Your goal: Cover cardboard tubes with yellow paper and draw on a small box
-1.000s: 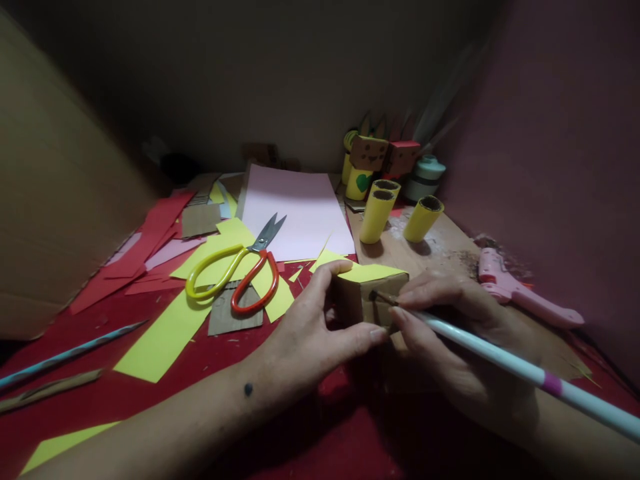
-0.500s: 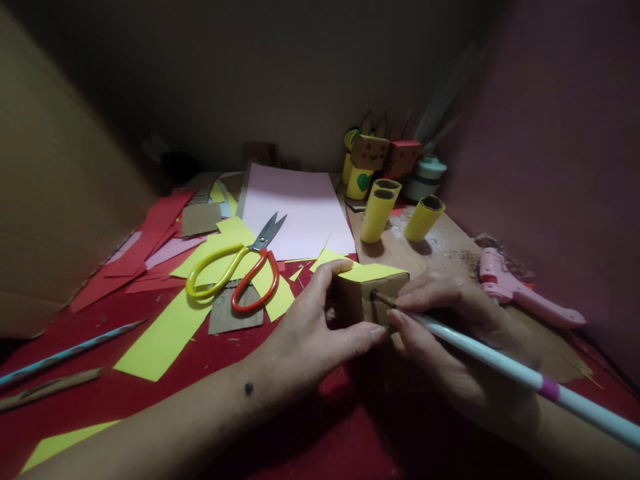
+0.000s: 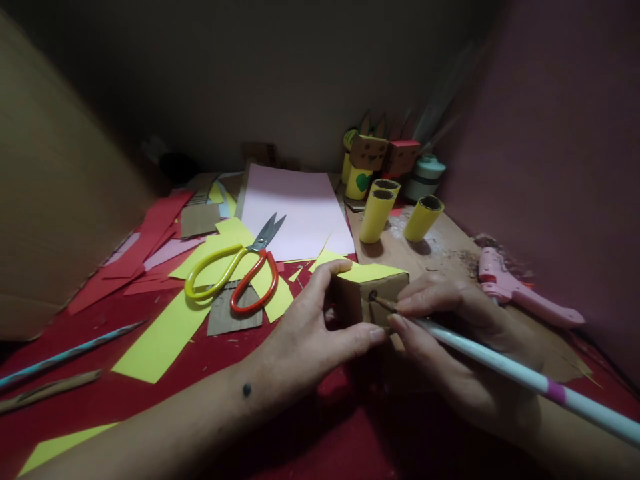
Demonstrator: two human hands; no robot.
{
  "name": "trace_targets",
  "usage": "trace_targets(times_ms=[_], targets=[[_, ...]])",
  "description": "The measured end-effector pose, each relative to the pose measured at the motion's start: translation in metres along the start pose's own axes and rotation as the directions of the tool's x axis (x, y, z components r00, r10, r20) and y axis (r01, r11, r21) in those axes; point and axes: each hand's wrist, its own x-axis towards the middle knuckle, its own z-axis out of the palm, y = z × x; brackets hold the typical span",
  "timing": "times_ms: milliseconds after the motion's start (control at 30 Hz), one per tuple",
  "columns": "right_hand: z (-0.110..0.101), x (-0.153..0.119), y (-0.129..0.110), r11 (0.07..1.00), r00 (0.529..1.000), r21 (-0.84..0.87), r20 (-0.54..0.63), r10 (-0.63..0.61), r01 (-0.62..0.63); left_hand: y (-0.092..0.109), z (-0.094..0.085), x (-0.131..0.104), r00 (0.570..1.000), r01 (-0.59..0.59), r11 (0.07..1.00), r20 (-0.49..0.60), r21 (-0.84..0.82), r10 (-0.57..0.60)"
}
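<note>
My left hand [image 3: 320, 320] grips a small cardboard box [image 3: 383, 285] between thumb and fingers. The box has yellow paper on its top. Closed around a long white stick with a purple band [image 3: 490, 357] is my right hand [image 3: 455, 327]. Its thin brownish tip touches a dark round spot on the box's near face; whether it is a pen or a brush I cannot make out. Left of the box lie scissors [image 3: 257, 250] with one yellow and one red handle, resting on yellow paper strips [image 3: 160, 333] and a cardboard piece [image 3: 235, 320].
Yellow tubes [image 3: 377, 217] stand behind the box, with a cardboard cat figure [image 3: 369, 153] at the back. A pink glue gun [image 3: 525, 297] lies right. Pink paper [image 3: 295, 207], red scraps [image 3: 150, 233] and two thin rods [image 3: 70, 350] lie on the red surface. Tall panels flank both sides.
The stick's rear end has shifted slightly to the right, while its tip stays at the dark spot. My left hand and the box hold nearly still.
</note>
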Motion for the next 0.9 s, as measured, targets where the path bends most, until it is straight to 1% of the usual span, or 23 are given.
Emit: trace_targets(times_ms=[133,267,300,467,700,800,900], targets=[[0.000,0.000,-0.001,1.000,0.999,-0.025,-0.037,0.008,-0.009,0.001,-0.001,-0.001,1.000,0.013,1.000,0.013,-0.003,-0.013],[-0.003,0.001,-0.004,0.996,0.993,-0.015,-0.069,0.091,-0.092,0.001,0.000,-0.001,1.000,0.010,1.000,0.015,-0.024,-0.010],[-0.004,0.001,-0.004,0.995,0.993,-0.008,-0.072,0.096,-0.097,0.001,0.000,-0.001,1.000,0.005,0.999,0.012,-0.033,-0.004],[-0.011,0.008,0.000,0.999,0.997,0.002,-0.067,0.037,-0.037,0.004,0.000,-0.001,0.999,0.029,0.998,0.015,-0.048,-0.028],[-0.009,0.007,-0.001,0.993,0.995,0.084,-0.044,0.089,-0.085,0.006,-0.001,-0.002,0.999,0.029,1.000,0.020,-0.003,-0.029],[-0.007,0.004,-0.003,0.980,0.993,0.161,0.006,0.115,-0.114,0.008,-0.002,-0.002,0.999,0.044,0.998,0.007,0.039,-0.045],[-0.005,0.003,-0.002,0.959,0.990,0.256,0.103,0.098,-0.122,0.009,-0.002,-0.002,0.999,0.021,0.997,-0.027,0.068,-0.019]])
